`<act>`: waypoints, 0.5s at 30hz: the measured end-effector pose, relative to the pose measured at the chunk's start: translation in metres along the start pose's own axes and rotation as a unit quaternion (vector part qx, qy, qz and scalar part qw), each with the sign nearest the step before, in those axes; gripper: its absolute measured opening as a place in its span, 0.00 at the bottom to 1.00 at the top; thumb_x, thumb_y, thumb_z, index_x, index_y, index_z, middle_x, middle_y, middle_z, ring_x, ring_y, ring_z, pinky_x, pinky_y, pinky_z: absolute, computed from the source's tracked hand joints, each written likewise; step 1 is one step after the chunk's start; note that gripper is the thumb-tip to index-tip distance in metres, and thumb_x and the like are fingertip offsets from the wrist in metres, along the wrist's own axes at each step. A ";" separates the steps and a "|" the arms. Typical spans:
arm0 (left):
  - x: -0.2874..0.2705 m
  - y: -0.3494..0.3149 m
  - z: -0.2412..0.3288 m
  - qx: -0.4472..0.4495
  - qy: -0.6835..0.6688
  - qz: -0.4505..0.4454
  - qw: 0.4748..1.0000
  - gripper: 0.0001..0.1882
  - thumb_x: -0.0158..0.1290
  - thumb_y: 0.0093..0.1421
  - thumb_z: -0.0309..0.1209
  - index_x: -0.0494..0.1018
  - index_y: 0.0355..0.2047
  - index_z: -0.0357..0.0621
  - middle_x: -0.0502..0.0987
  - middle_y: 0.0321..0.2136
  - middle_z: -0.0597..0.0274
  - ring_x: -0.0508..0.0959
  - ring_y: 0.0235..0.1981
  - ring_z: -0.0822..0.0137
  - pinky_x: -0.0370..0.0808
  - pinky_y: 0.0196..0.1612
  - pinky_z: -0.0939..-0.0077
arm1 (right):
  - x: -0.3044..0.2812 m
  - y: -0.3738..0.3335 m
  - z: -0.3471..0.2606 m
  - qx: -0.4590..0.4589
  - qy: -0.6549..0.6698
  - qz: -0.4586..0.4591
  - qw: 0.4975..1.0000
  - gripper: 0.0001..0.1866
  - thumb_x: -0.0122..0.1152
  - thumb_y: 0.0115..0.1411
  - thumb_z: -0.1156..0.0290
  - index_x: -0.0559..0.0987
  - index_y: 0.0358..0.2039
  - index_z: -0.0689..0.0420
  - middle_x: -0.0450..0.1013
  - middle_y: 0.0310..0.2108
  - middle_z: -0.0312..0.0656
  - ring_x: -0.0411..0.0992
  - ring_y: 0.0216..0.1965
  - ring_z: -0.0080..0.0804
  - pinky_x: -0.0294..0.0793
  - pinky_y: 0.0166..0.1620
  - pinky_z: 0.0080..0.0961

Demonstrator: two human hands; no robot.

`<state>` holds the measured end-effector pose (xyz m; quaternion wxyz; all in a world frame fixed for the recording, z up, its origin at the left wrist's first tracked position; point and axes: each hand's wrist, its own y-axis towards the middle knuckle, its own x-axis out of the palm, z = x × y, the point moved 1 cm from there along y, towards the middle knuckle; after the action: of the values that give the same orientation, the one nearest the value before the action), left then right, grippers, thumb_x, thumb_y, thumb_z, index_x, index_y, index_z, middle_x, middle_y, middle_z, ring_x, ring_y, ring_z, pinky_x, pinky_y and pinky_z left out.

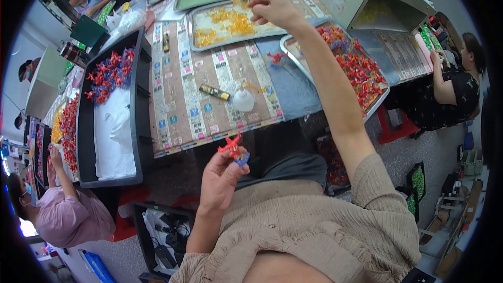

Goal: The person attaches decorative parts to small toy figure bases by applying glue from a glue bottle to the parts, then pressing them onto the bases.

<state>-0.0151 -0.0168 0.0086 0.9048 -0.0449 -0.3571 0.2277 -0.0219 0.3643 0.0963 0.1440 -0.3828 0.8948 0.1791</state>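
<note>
My left hand (216, 182) is closed on a small red and blue plastic toy figure (232, 148), held up before the table's near edge. My right hand (277, 9) reaches across to the far trays, its fingers pinched together; whatever they hold is too small to make out. Beneath and beside those fingers, clumps of small yellow translucent pieces (230, 21) lie in a metal tray (196, 47). A white squeeze bottle (243, 101) stands on the table, with a loose yellow piece (255, 87) beside it. Another red and blue figure (276, 58) lies near the trays.
A black bin (140, 131) at left holds figures on white lining. Under my right forearm, another tray (386, 91) is heaped with figures. A dark tube (215, 92) lies mid-table; a metal box (340, 0) stands far right. Other people sit at left and right.
</note>
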 end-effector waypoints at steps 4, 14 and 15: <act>0.001 0.004 0.005 0.036 -0.023 -0.002 0.999 0.21 0.56 0.60 0.30 0.67 0.52 0.37 0.72 0.49 0.56 0.76 0.38 0.69 0.76 0.43 0.75 | 0.016 -0.099 -0.042 -0.037 0.159 -0.002 0.987 0.13 0.56 0.60 0.72 0.76 0.42 0.66 0.76 0.32 0.41 0.77 0.33 0.24 0.75 0.34 0.16; 0.007 0.014 -0.006 -0.001 -0.018 -0.006 1.000 0.19 0.55 0.61 0.30 0.68 0.51 0.38 0.73 0.49 0.56 0.76 0.38 0.71 0.76 0.43 0.76 | 0.052 -0.188 0.036 0.114 0.050 0.057 0.991 0.10 0.54 0.60 0.76 0.77 0.40 0.65 0.73 0.30 0.38 0.71 0.24 0.17 0.70 0.25 0.14; 0.009 0.014 -0.006 -0.003 -0.017 -0.007 1.000 0.19 0.55 0.61 0.30 0.68 0.51 0.38 0.73 0.49 0.56 0.76 0.38 0.71 0.76 0.43 0.76 | 0.050 -0.185 0.038 0.064 -0.002 0.054 0.996 0.10 0.53 0.60 0.76 0.77 0.41 0.65 0.73 0.30 0.37 0.71 0.23 0.17 0.70 0.25 0.14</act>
<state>-0.0109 -0.0002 0.0064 0.8999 -0.0409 -0.3735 0.2214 0.0854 0.2299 0.0037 0.1600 -0.3233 0.9235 0.1301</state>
